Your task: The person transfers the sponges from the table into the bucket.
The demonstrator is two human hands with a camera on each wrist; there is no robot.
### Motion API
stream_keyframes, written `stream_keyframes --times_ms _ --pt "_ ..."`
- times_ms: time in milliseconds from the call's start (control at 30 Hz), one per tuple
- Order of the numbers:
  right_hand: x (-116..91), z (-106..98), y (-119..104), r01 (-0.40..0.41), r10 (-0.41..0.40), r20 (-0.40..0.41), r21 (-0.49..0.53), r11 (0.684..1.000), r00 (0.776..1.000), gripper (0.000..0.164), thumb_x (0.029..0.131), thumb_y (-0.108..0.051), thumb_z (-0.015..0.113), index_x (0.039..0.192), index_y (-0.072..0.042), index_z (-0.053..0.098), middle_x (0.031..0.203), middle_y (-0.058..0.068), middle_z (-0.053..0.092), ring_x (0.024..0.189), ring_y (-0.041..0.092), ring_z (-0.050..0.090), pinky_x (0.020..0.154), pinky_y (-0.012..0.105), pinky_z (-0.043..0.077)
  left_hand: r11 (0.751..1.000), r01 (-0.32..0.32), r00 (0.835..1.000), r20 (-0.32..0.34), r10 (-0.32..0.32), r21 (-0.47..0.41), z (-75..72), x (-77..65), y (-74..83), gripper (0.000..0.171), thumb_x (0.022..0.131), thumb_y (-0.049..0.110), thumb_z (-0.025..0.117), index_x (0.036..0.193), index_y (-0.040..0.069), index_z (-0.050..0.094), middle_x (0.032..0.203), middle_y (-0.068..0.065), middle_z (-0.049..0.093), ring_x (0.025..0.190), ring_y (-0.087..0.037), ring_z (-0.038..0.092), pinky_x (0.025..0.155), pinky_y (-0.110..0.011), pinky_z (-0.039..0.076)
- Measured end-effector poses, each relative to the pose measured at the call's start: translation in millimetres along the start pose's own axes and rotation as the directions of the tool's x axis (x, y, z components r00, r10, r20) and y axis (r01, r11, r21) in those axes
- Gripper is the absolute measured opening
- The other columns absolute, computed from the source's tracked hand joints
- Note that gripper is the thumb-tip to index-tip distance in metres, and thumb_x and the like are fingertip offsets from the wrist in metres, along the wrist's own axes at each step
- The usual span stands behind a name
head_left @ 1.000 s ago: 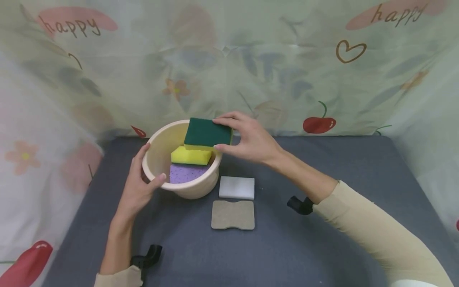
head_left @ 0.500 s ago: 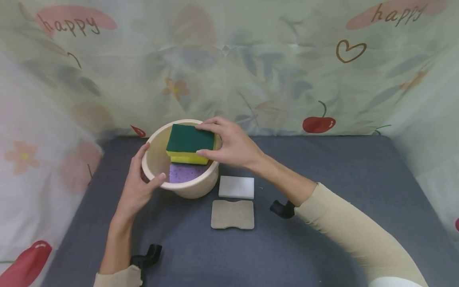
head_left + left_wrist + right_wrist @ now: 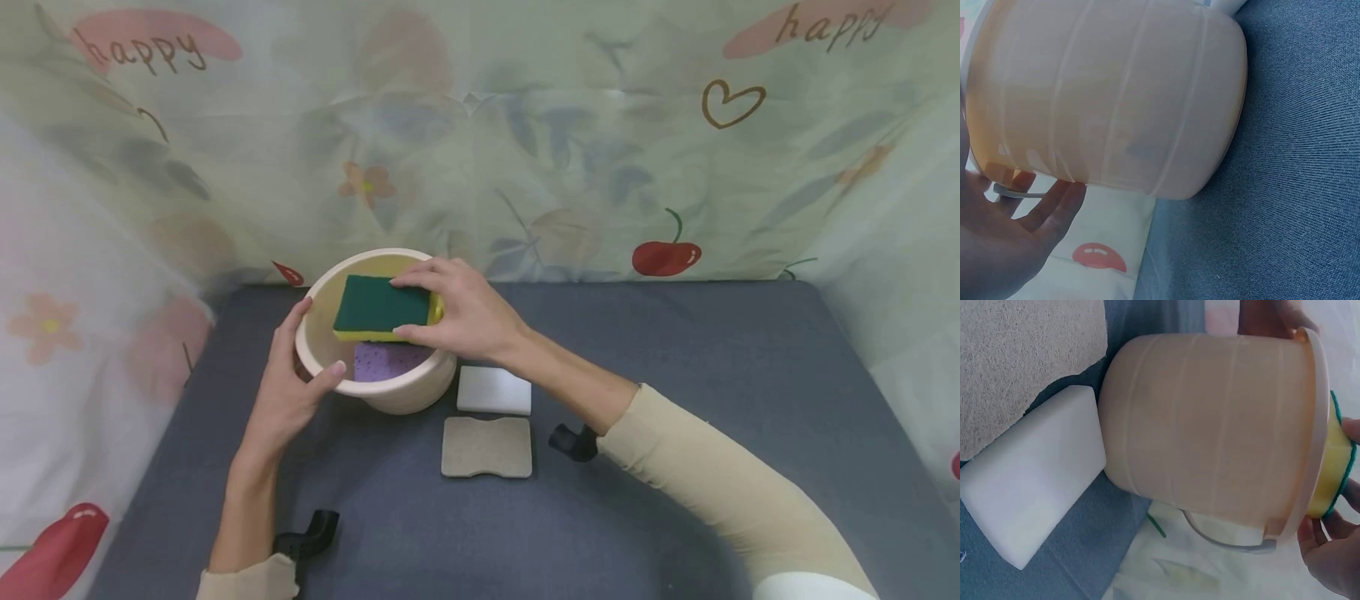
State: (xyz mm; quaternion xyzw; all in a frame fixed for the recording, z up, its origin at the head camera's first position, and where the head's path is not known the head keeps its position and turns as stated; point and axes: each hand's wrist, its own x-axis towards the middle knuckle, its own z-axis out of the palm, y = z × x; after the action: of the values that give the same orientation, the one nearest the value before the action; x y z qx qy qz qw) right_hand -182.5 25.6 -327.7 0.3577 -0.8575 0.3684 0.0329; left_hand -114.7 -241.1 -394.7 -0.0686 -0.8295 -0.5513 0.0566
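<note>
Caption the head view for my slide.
Right grip holds a green-topped sponge at the mouth of a bucket, left grip on its rim.

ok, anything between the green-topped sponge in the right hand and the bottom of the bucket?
Yes: a purple sponge sits in the bucket, lower than the green-topped sponge and toward the near wall. What lies directly under the held one is hidden.

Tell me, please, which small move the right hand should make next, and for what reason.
Probably the right hand should lower the green and yellow sponge into the bucket, then let go. It holds this sponge at the bucket's mouth, where a purple sponge already lies inside, and the left hand grips the bucket.
</note>
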Motion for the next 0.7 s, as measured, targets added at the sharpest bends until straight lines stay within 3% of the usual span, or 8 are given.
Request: stream_keyframes --times_ms 467,700 --pt "-1 9 0 0.038 -0.037 0.039 -0.013 0.999 0.999 0.056 0.082 -0.036 0.079 0.131 -0.013 0.064 0.127 0.002 0.059 0.114 0.016 0.052 0.099 0.033 0.039 1.0 -0.005 1.0 -0.007 0.005 0.009 0.9 -0.2 0.5 0.092 0.087 0.007 0.072 0.159 0.026 0.018 0.153 -0.015 0.022 0.129 -0.035 0.038 0.087 -0.009 0.042" --pt "-1 13 -3 0.011 -0.008 0.073 -0.044 0.999 0.997 0.055 0.081 -0.038 0.08 0.13 -0.017 0.065 0.126 0.0 0.058 0.113 0.016 0.05 0.093 0.029 0.041 1.0 0.003 1.0 -0.004 -0.003 0.006 1.0 -0.7 1.1 0.091 0.088 0.01 0.072 0.159 0.027 0.018 0.154 -0.014 0.022 0.128 -0.035 0.039 0.085 -0.009 0.042"
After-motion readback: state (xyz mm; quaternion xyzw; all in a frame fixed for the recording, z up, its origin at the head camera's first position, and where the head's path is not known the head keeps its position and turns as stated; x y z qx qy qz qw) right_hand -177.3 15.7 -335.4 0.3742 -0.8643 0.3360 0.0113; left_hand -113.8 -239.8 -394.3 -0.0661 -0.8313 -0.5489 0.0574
